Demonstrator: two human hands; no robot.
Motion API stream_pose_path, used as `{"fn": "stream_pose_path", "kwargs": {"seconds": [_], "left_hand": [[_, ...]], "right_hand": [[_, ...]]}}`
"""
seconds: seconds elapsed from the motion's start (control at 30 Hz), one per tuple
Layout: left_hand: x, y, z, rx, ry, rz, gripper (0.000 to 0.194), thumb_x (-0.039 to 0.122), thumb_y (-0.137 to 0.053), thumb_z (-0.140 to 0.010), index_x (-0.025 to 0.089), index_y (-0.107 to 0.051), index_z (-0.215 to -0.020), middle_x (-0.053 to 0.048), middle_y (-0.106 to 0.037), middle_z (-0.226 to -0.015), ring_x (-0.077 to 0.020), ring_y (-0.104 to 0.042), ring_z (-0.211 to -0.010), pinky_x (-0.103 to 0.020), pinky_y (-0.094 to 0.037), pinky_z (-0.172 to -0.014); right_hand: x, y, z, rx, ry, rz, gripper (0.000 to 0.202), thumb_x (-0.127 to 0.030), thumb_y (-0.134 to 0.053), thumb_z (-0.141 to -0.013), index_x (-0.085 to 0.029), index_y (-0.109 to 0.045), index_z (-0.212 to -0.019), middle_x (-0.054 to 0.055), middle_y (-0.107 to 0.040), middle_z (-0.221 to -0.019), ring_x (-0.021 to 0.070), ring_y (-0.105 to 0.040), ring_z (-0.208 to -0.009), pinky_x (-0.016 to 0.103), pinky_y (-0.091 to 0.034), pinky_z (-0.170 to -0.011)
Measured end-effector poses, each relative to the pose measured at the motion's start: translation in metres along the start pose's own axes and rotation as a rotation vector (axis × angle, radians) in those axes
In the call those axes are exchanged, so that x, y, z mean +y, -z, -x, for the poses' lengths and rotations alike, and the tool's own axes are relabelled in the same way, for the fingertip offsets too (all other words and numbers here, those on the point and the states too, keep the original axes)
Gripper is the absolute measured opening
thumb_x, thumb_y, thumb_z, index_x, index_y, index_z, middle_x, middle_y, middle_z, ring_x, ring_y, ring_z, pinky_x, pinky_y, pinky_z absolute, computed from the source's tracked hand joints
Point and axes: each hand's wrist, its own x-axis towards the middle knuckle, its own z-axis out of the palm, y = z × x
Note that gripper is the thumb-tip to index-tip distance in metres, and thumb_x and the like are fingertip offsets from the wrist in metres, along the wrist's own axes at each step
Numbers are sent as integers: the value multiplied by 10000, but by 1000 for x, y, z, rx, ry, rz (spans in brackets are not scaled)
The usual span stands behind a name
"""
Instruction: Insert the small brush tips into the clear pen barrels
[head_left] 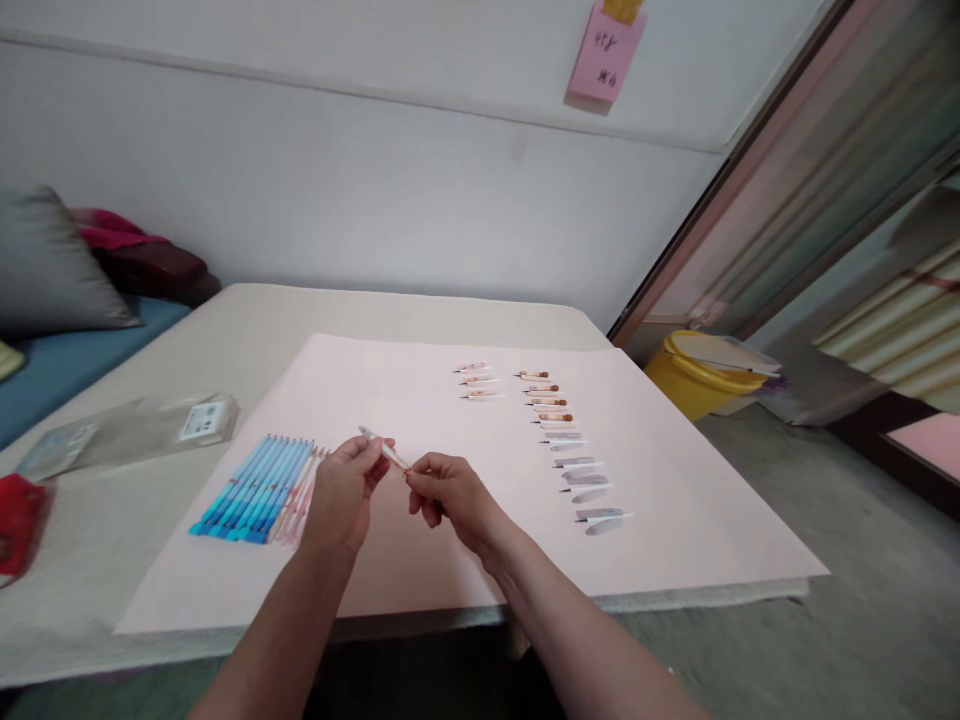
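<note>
Pen (394, 459), one, pale-bodied with a brownish end: at the centre of the frame, held slantwise above the sheet, upper end toward the left.

Left hand (347, 488): fingers closed around the pen's body. Right hand (453, 493): thumb and fingers pinching its lower, brownish end.

Blue pens (256, 490), a close row, side by side: lower left of the frame, near the left hand. Pale pens with reddish markings (291, 505): just beside the blue row, partly hidden by the left wrist.

Pen pieces, right of centre, spaced out in two columns: three pale pieces (478, 381) in the shorter; in the longer, four brown-ended pieces (556, 418) above four grey-and-white pieces (598, 516).

Sheet (397, 385), pale pink, beneath all the above, on a cloth-covered bench (420, 315).

Clear plastic bag (154, 432), white-labelled: left side. Red object (19, 522): left edge, cut off. Grey cushion (56, 270): upper left. Yellow bucket (690, 385): right, beside the bench. Pink note (606, 52), handwritten: upper right, on the wall.
</note>
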Motion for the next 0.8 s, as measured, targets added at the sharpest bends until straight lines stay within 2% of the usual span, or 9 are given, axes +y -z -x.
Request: {"fn": "stream_pose_path", "kwargs": {"seconds": [0.17,0.3,0.4,0.5,0.63,0.8], "left_hand": [[2,-4,2,-5,-2,-2,158,244,-697,-642,106,-635,-688,-79,-632,-817,-123,-567,-713,-262,-464,-691],[3,-3,1,33,39,74,107,188,-681,-653,108,-614,-676,-72,-637,-793,-107,-571,-675,-240,-468,-656],[2,2,-3,77,92,189,53,128,-653,-668,116,-603,-680,-58,-639,-778,-99,-583,-660,-220,-479,-621],[0,6,-7,63,147,289,30,96,-614,-699,124,-604,-694,-48,-635,-738,-107,-597,-662,-231,-499,-624],[-3,6,-9,34,186,340,68,99,-587,-730,126,-600,-669,-51,-634,-696,-114,-599,-643,-250,-510,-640],[-2,6,-6,-10,174,327,39,118,-602,-729,115,-613,-692,-56,-640,-727,-111,-594,-650,-242,-503,-640]], "right_hand": [[3,1,-1,-51,-89,-136,229,-365,-626,-728,-158,-529,-736,-10,-603,-559,52,-399,-356,199,-233,-384],[-1,1,0,-3,-38,-141,279,-416,-613,-743,-162,-566,-847,3,-623,-604,60,-429,-390,196,-244,-402],[-8,1,2,-17,0,-228,399,-497,-545,-768,-189,-563,-1020,45,-670,-756,73,-473,-435,202,-296,-431],[-14,2,4,-106,17,-319,484,-540,-525,-748,-217,-554,-1107,84,-672,-946,86,-513,-489,211,-342,-455],[-15,2,5,-151,37,-359,452,-464,-610,-708,-223,-581,-1090,87,-653,-1034,90,-540,-527,207,-359,-462],[-12,4,3,-120,59,-363,345,-385,-634,-732,-199,-615,-1021,83,-679,-946,91,-554,-534,208,-377,-484]]}}
